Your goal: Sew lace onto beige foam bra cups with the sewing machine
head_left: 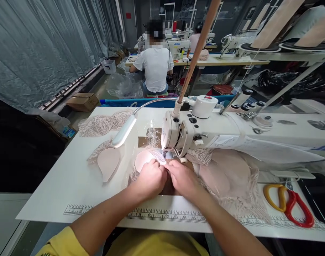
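Observation:
My left hand (153, 177) is closed, fingers curled on the edge of a pale pink lace bra cup (143, 159). The cup lies just in front of the needle area of a white sewing machine (226, 124), lit brightly by the lamp. Close beside it, my right hand (184, 179) pinches the cup's edge, thumb and fingers pressed together near the presser foot. The fingertips of both hands almost meet, and they partly hide the fabric. To the right, a heap of pink cups and lace (226, 174) rests under the machine arm.
On the left of the white table (71, 185) lie a loose cup (109, 163) and lace pieces (103, 124). A gooseneck lamp (125, 131) leans over the table. Red and yellow-handled scissors (298, 208) lie at the right. A person in a white shirt (156, 67) sits ahead.

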Demonstrator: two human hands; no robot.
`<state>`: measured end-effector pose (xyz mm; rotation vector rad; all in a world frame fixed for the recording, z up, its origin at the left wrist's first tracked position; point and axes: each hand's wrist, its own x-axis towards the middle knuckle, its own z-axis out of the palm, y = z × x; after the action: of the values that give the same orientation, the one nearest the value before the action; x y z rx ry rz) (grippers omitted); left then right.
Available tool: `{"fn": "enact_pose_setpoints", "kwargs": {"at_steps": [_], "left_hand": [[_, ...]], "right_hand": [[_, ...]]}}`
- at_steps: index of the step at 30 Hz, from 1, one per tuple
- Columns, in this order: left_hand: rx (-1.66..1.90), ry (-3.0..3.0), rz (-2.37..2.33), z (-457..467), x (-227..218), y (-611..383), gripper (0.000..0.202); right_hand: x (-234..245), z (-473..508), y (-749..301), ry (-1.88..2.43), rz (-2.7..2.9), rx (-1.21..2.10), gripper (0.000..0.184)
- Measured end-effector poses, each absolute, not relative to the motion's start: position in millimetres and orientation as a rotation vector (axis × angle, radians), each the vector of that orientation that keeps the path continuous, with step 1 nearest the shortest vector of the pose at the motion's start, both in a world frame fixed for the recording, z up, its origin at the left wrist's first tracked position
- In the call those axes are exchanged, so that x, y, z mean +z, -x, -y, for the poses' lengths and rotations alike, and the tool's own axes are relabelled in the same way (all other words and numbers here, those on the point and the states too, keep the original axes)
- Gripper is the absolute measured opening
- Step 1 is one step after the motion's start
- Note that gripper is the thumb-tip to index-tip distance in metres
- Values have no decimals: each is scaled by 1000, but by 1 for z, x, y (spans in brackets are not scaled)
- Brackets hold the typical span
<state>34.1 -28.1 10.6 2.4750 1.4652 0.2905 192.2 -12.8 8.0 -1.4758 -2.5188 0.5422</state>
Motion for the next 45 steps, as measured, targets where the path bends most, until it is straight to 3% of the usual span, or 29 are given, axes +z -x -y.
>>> {"fn": "enact_pose_setpoints", "kwargs": {"at_steps": [8,30,45], "left_hand": [[570,-2463,-1286,13,1,-6,30],[530,-2801,-1127,-27,-26,1,32],[444,-2687,-1389,-19,-18,4,41]], "right_hand": [[4,19,-183,1566,2745,112,42],[-6,8,-183,1579,2628,29,41],[-21,8,-188,1439,2520,-57,42]]}}
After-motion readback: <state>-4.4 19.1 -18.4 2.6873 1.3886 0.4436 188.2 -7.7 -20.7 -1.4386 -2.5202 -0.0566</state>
